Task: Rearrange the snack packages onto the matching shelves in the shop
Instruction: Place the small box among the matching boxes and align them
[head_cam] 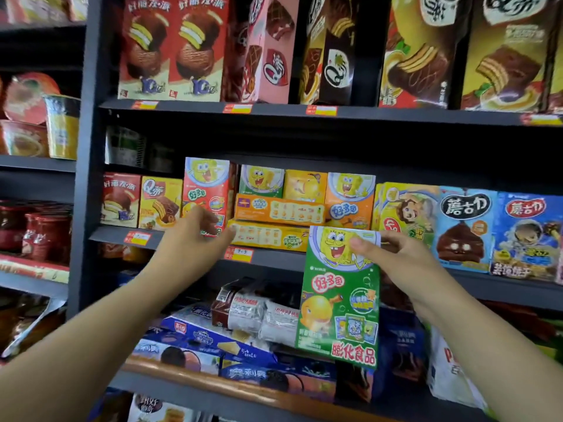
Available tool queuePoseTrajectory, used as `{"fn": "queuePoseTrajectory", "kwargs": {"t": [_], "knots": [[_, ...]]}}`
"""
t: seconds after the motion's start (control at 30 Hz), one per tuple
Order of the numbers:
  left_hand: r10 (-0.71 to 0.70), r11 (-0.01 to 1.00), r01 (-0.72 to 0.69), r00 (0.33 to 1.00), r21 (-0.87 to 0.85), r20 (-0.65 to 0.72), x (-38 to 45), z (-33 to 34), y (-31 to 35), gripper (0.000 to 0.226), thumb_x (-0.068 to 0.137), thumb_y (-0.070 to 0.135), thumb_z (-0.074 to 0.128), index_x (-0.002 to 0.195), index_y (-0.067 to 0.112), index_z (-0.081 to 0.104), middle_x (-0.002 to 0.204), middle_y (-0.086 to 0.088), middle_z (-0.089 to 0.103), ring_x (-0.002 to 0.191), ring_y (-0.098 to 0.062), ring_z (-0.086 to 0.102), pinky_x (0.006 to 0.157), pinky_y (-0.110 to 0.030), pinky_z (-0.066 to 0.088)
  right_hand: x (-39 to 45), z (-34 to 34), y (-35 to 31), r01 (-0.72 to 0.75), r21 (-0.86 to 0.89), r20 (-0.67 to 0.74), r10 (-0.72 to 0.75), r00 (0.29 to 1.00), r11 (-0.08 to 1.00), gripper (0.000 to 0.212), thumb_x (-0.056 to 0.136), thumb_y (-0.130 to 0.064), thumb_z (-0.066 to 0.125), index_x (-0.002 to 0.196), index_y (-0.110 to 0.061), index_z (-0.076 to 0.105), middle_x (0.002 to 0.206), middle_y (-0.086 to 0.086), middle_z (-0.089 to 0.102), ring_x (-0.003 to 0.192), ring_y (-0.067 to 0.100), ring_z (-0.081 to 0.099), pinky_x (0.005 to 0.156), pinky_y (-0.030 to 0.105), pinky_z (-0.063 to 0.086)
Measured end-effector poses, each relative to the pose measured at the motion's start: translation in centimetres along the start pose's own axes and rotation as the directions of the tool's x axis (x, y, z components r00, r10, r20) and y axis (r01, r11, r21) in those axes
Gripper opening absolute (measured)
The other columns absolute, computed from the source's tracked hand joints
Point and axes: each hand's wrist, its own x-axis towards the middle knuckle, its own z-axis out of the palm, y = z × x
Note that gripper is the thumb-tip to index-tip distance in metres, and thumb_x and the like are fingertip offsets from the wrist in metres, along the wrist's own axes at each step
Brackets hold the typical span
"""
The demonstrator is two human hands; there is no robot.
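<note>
The dark shelving unit (91, 184) filled the wall, every level packed. The top shelf carried tall chocolate pie boxes (173, 50) standing upright; the middle shelf (274, 257) held smaller cartons, among them a red cartoon box (207, 190) standing beside two flat orange boxes (274, 223) stacked on their sides, with more cartoon boxes behind. The lowest visible shelf held blue biscuit boxes (207, 339) and silvery packets lying loose.

The green cartoon box (339, 296) hung in front of the middle and lower shelves, pinched at its upper right corner by the right hand (393, 257). It looked like light, thin card, probably stiff enough to carry by a corner, though easily dented; a hold across both sides would seem steadier for sliding it in.

The left hand (189, 239) reached toward the red cartoon box, fingers loose, gripping nothing.
</note>
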Motion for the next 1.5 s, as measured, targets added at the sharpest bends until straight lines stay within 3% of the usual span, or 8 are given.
{"fn": "queuePoseTrajectory", "kwargs": {"t": [0.3, 0.5, 0.63, 0.87, 0.97, 1.2, 1.27, 1.5], "knots": [[-0.509, 0.827, 0.541, 0.835, -0.15, 0.208, 6.6, 1.2, 5.2, 0.062, 0.087, 0.068, 0.034, 0.079, 0.007, 0.044, 0.075, -0.014, 0.061, 0.059, -0.021, 0.056, 0.052, -0.026, 0.042, 2.3, -0.2, -1.6, 0.035, 0.014, 0.041, -0.035, 0.999, 0.999, 0.036, 0.069, -0.042, 0.077, 0.097, -0.022, 0.067, 0.094, -0.008, 0.072, 0.071, -0.003, 0.068, 0.054, 0.012, 0.046], [-0.503, 0.781, 0.553, 0.833, -0.291, 0.233, 7.7, 2.0, 4.6, 0.036, 0.085, 0.04, 0.063, 0.097, 0.007, 0.054, 0.069, -0.012, 0.064, 0.044, -0.02, 0.061, 0.046, -0.027, 0.056, 2.2, -0.6, -1.4, 0.029, 0.031, 0.052, -0.03, 0.998, 0.999, 0.04, 0.07, -0.041, 0.076, 0.103, -0.02, 0.066, 0.098, -0.006, 0.073, 0.072, -0.003, 0.068, 0.049, 0.009, 0.044], [-0.471, 0.713, 0.502, 0.86, -0.489, 0.197, 7.5, 1.5, 4.0, 0.046, 0.08, 0.034, 0.071, 0.106, 0.002, 0.052, 0.085, -0.019, 0.069, 0.054, -0.023, 0.068, 0.044, -0.03, 0.057, 1.5, -1.3, -0.8, 0.021, 0.04, 0.031, -0.022, 0.999, 0.999, 0.045, 0.062, -0.043, 0.077, 0.1, -0.02, 0.068, 0.095, -0.005, 0.075, 0.08, 0.006, 0.071, 0.061, 0.018, 0.049], [-0.313, 0.666, 0.344, 0.934, -0.662, 0.171, 6.8, 0.9, 3.3, 0.037, 0.082, 0.028, 0.07, 0.101, 0.0, 0.057, 0.093, -0.02, 0.068, 0.084, -0.029, 0.069, 0.074, -0.032, 0.059, -0.2, -2.7, -0.1, -0.015, 0.07, 0.018, 0.014, 1.0, 0.997, 0.032, 0.067, -0.036, 0.075, 0.095, -0.021, 0.069, 0.087, -0.008, 0.076, 0.077, 0.008, 0.072, 0.07, 0.027, 0.054], [-0.261, 0.661, 0.316, 0.947, -0.68, 0.186, 6.4, 1.1, 3.7, 0.033, 0.082, 0.026, 0.07, 0.099, 0.0, 0.059, 0.095, -0.019, 0.068, 0.087, -0.028, 0.069, 0.072, -0.031, 0.06, -1.0, -3.3, -0.1, -0.032, 0.075, 0.025, 0.03, 0.999, 0.997, 0.02, 0.073, -0.031, 0.074, 0.091, -0.023, 0.069, 0.084, -0.012, 0.075, 0.072, 0.002, 0.071, 0.058, 0.015, 0.05], [-0.173, 0.634, 0.275, 0.961, -0.722, 0.214, 5.4, 3.1, 5.5, 0.022, 0.088, 0.023, 0.063, 0.092, 0.003, 0.056, 0.088, -0.013, 0.067, 0.08, -0.02, 0.066, 0.065, -0.023, 0.059, -3.4, -5.3, 0.9, -0.109, 0.031, 0.022, 0.109, 0.994, 0.994, 0.043, 0.066, -0.04, 0.077, 0.103, -0.02, 0.067, 0.089, -0.01, 0.076, 0.082, 0.006, 0.071, 0.072, 0.02, 0.053], [-0.146, 0.634, 0.254, 0.967, -0.731, 0.21, 5.7, 3.5, 6.2, 0.022, 0.087, 0.023, 0.065, 0.093, 0.003, 0.056, 0.089, -0.014, 0.068, 0.075, -0.018, 0.067, 0.065, -0.024, 0.059, -4.1, -5.9, 1.1, -0.131, -0.01, 0.01, 0.131, 0.991, 0.991, 0.056, 0.056, -0.05, 0.078, 0.105, -0.023, 0.068, 0.096, -0.007, 0.075, 0.093, 0.013, 0.07, 0.087, 0.034, 0.052], [-0.118, 0.687, 0.171, 0.985, -0.706, 0.124, 7.3, 5.9, 8.8, 0.055, 0.082, 0.017, 0.072, 0.124, -0.005, 0.045, 0.116, -0.025, 0.061, 0.096, -0.031, 0.068, 0.076, -0.035, 0.059, -6.5, -8.2, 1.7, -0.16, -0.022, -0.061, 0.158, 0.986, 0.987, 0.064, 0.048, -0.062, 0.081, 0.101, -0.026, 0.069, 0.094, -0.008, 0.075, 0.093, 0.015, 0.069, 0.08, 0.035, 0.048]]}}
